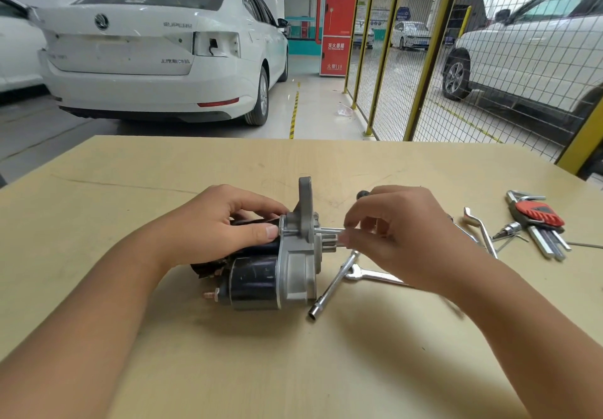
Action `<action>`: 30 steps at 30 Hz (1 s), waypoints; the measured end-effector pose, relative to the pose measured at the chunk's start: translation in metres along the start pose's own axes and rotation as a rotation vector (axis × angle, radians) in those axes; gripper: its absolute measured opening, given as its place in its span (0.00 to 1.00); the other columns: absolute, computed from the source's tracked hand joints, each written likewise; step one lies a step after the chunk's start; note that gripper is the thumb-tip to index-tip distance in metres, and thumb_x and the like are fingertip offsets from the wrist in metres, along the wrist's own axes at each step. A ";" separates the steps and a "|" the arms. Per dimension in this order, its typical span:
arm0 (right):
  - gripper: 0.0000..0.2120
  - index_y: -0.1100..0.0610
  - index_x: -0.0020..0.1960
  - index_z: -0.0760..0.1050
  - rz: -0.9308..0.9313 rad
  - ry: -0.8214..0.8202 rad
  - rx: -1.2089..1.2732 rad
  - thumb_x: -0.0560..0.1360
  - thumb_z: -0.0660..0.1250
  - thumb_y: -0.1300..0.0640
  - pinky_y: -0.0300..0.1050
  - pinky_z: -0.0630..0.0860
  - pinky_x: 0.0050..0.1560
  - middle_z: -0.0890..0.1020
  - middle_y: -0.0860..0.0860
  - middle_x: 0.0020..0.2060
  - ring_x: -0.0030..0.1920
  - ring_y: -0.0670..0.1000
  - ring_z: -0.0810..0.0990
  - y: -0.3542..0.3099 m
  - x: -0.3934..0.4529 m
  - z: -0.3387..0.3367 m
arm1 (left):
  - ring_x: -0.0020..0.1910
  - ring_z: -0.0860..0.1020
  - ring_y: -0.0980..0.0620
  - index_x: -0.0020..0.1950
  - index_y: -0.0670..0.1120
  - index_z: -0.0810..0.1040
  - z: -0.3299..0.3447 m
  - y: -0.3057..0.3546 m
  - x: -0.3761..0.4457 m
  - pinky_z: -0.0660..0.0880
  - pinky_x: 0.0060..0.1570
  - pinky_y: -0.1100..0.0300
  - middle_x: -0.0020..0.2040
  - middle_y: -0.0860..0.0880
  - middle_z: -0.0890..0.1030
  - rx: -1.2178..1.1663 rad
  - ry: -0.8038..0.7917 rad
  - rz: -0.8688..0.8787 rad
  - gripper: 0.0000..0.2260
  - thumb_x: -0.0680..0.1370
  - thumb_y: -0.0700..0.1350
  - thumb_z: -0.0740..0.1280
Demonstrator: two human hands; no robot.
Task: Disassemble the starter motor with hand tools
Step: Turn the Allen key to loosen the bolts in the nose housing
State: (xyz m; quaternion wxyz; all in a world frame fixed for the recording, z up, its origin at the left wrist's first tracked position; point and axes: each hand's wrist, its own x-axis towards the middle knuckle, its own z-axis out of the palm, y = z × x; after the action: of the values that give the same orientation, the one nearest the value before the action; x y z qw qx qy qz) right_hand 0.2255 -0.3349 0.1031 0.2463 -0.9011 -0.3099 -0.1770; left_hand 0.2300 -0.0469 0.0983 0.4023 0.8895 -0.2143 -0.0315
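The starter motor (261, 265) lies on its side near the middle of the wooden table (163, 353), with its black cylindrical body to the left and its grey cast-metal nose housing (301, 239) to the right. A flat mounting ear of the housing stands upright above the body. A copper threaded terminal (211, 294) projects from the lower left end.

The left hand (225, 223) rests over the top of the black body, fingers curled around it and thumb pressed against the edge of the housing, gripping the motor. The right hand (398, 232) is at the nose end, its fingertips pinching a slim silver shaft (329, 230) that runs horizontally into the housing. Whether this shaft is a bolt or a tool cannot be told.

A T-shaped socket wrench (332, 285) lies on the table just beside the housing, its socket end pointing toward the near edge. A flat open-ended spanner (375, 275) lies across it, partly hidden under the right wrist. Further right lie a bent silver wrench (479, 226), a set of hex keys in a red holder (538, 216), and a small screwdriver bit (507, 229).

Beyond the table stand a white saloon car (156, 46), a red fire cabinet (337, 27), and yellow-framed mesh fencing (424, 60).
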 end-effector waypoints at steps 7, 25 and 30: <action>0.03 0.51 0.42 0.86 0.042 -0.060 -0.005 0.74 0.76 0.58 0.37 0.66 0.40 0.75 0.42 0.35 0.37 0.41 0.74 0.003 0.004 -0.006 | 0.51 0.84 0.61 0.59 0.69 0.83 0.000 -0.002 0.001 0.77 0.52 0.59 0.51 0.64 0.86 -0.005 -0.010 0.011 0.13 0.77 0.53 0.70; 0.05 0.52 0.43 0.82 0.043 -0.063 0.019 0.78 0.71 0.56 0.32 0.64 0.39 0.76 0.42 0.34 0.38 0.42 0.75 -0.001 0.002 -0.003 | 0.49 0.83 0.63 0.57 0.73 0.81 0.001 -0.003 0.001 0.75 0.50 0.61 0.50 0.66 0.85 0.023 -0.006 0.011 0.14 0.75 0.57 0.69; 0.07 0.50 0.43 0.81 0.019 -0.118 -0.050 0.79 0.68 0.54 0.42 0.70 0.46 0.73 0.38 0.38 0.43 0.44 0.73 -0.002 0.003 -0.005 | 0.51 0.84 0.59 0.58 0.70 0.82 0.001 -0.001 0.001 0.78 0.53 0.60 0.52 0.63 0.86 0.023 -0.011 0.009 0.14 0.75 0.56 0.68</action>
State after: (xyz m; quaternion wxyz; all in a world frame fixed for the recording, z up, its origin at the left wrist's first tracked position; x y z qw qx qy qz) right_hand 0.2256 -0.3344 0.1091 0.2066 -0.9188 -0.3106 -0.1290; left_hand 0.2310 -0.0469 0.0969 0.3908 0.8931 -0.2207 -0.0323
